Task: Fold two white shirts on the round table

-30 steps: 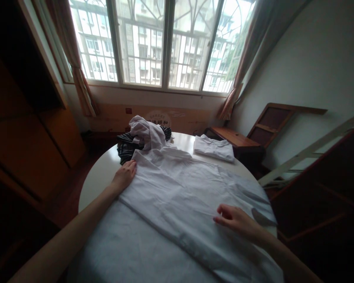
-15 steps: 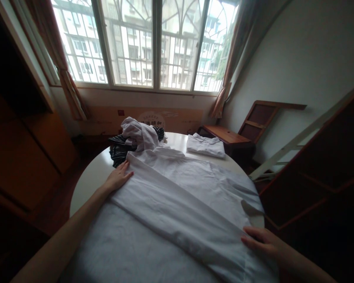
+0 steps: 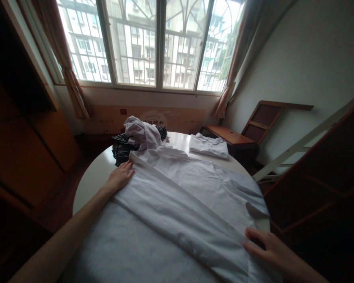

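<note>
A white shirt (image 3: 165, 212) lies spread over the round table, with a long band of it folded across the body on a slant. My left hand (image 3: 120, 177) rests flat on the left edge of this fold near its upper end, fingers stretched. At the lower right end of the fold, my right hand (image 3: 264, 244) touches the cloth with its fingertips, thumb and forefinger apart. Beyond my left hand sits a heap of crumpled clothes (image 3: 143, 133), pale and black-striped. A folded white shirt (image 3: 209, 146) lies at the table's far right.
The white table (image 3: 88, 182) shows its rim at left. Behind it stand a long cardboard box (image 3: 106, 118) and a barred window. To the right are a wooden bench (image 3: 228, 134) and a pale ladder-like frame (image 3: 283, 157); orange cabinets (image 3: 17, 157) stand left.
The view has shifted slightly, so everything sits a little further right. The gap between my right thumb and forefinger looks wider. My left hand stays in place on the shirt.
</note>
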The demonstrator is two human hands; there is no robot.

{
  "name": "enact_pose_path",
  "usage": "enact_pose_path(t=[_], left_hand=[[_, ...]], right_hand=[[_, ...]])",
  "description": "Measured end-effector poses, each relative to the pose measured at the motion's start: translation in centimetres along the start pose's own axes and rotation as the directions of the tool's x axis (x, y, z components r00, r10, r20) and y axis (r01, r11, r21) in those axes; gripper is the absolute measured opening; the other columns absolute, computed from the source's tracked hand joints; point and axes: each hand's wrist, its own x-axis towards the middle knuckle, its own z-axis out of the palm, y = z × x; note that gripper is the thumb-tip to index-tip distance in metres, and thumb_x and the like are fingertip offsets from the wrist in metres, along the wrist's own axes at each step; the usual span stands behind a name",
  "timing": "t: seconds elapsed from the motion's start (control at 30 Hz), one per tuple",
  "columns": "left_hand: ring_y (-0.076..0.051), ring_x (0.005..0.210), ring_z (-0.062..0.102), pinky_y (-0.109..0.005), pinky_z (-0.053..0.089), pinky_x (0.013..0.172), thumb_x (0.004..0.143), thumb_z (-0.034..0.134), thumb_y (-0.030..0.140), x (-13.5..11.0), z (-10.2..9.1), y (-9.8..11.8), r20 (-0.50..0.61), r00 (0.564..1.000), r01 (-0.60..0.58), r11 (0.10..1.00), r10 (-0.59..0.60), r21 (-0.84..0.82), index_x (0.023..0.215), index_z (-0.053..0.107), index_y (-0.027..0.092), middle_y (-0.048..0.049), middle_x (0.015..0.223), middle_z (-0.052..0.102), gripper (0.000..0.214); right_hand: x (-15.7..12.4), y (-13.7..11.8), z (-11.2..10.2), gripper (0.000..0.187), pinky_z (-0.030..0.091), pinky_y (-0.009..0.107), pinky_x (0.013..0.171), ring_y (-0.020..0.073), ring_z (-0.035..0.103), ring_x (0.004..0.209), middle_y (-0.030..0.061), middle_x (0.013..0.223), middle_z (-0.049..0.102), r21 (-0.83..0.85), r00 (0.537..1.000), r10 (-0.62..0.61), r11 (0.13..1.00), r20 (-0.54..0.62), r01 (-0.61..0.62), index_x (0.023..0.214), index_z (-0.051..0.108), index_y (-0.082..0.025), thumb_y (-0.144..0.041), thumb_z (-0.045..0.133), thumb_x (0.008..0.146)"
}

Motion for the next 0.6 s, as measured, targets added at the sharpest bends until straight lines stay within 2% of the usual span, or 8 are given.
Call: enact_pose_path(t=[0.1, 0.2, 0.3, 0.37, 0.43, 0.5, 0.6], left_hand=[[-0.021, 0.123, 0.038, -0.033, 0.030, 0.101, 0.085, 0.034, 0.034, -0.2, -0.2, 0.2, -0.048, 0.999, -0.004, 1.000, 0.004, -0.012, 0.123, 0.045, 0.013, -0.0103, 0.132, 0.044, 0.045], [-0.022, 0.112, 0.047, -0.033, 0.036, 0.095, 0.085, 0.034, 0.032, -0.1, -0.6, 0.4, -0.171, 0.985, 0.007, 1.000, -0.007, -0.003, 0.112, 0.053, 0.016, -0.0098, 0.120, 0.054, 0.037], [-0.023, 0.101, 0.053, -0.032, 0.040, 0.088, 0.085, 0.035, 0.031, 1.1, -1.1, 0.3, -0.238, 0.965, 0.108, 0.994, -0.112, -0.030, 0.110, 0.053, 0.014, -0.0118, 0.107, 0.060, 0.036], [-0.024, 0.098, 0.055, -0.032, 0.042, 0.084, 0.084, 0.037, 0.035, 2.4, -1.5, 0.2, -0.205, 0.955, 0.200, 0.976, -0.213, -0.081, 0.111, 0.053, 0.011, -0.0136, 0.103, 0.061, 0.039], [-0.025, 0.097, 0.056, -0.032, 0.043, 0.082, 0.083, 0.038, 0.039, 3.8, -1.8, -0.1, -0.151, 0.945, 0.268, 0.952, -0.290, -0.149, 0.107, 0.056, 0.011, -0.0149, 0.103, 0.061, 0.041], [-0.025, 0.097, 0.057, -0.030, 0.043, 0.081, 0.081, 0.041, 0.042, 5.1, -2.0, -0.2, -0.104, 0.931, 0.314, 0.913, -0.350, -0.261, 0.099, 0.060, 0.012, -0.0150, 0.102, 0.062, 0.040], [-0.023, 0.090, 0.060, -0.027, 0.044, 0.074, 0.079, 0.044, 0.043, 6.5, -2.1, -0.2, -0.055, 0.907, 0.358, 0.835, -0.417, -0.418, 0.092, 0.062, 0.012, -0.0133, 0.095, 0.065, 0.039]], right_hand=[[-0.2, 0.3, -0.2, 0.026, 0.039, 0.026, 0.054, 0.0168, 0.054, 0.059, 0.0022, 0.061, 0.059, -0.069, 0.998, 0.060, 0.996, -0.023, -0.061, 0.061, 0.052, -0.020, -0.045, 0.051, 0.068], [-0.2, 1.3, -0.5, 0.029, 0.043, 0.028, 0.054, 0.0185, 0.056, 0.058, 0.0029, 0.061, 0.060, -0.126, 0.986, 0.124, 0.982, -0.109, -0.138, 0.067, 0.055, -0.021, -0.049, 0.055, 0.066], [0.1, 2.4, -0.5, 0.038, 0.049, 0.033, 0.068, 0.0240, 0.061, 0.078, 0.0078, 0.085, 0.065, -0.131, 0.966, 0.029, 0.989, -0.256, -0.064, 0.087, 0.061, -0.022, -0.050, 0.060, 0.062], [0.5, 3.1, -0.1, 0.047, 0.047, 0.038, 0.084, 0.0276, 0.057, 0.100, 0.0103, 0.109, 0.060, -0.162, 0.945, -0.111, 0.985, -0.306, 0.064, 0.103, 0.060, -0.024, -0.049, 0.060, 0.064], [0.7, 3.6, 0.6, 0.045, 0.042, 0.042, 0.093, 0.0286, 0.048, 0.113, 0.0095, 0.123, 0.053, -0.199, 0.928, -0.227, 0.965, -0.294, 0.172, 0.109, 0.060, -0.025, -0.047, 0.056, 0.070], [0.8, 4.2, 1.3, 0.040, 0.039, 0.043, 0.096, 0.0284, 0.044, 0.118, 0.0079, 0.128, 0.049, -0.214, 0.922, -0.285, 0.949, -0.261, 0.233, 0.111, 0.061, -0.027, -0.044, 0.051, 0.075], [0.7, 4.9, 2.0, 0.041, 0.037, 0.045, 0.098, 0.0282, 0.039, 0.122, 0.0062, 0.132, 0.046, -0.216, 0.920, -0.303, 0.943, -0.248, 0.252, 0.116, 0.058, -0.029, -0.043, 0.049, 0.078]])
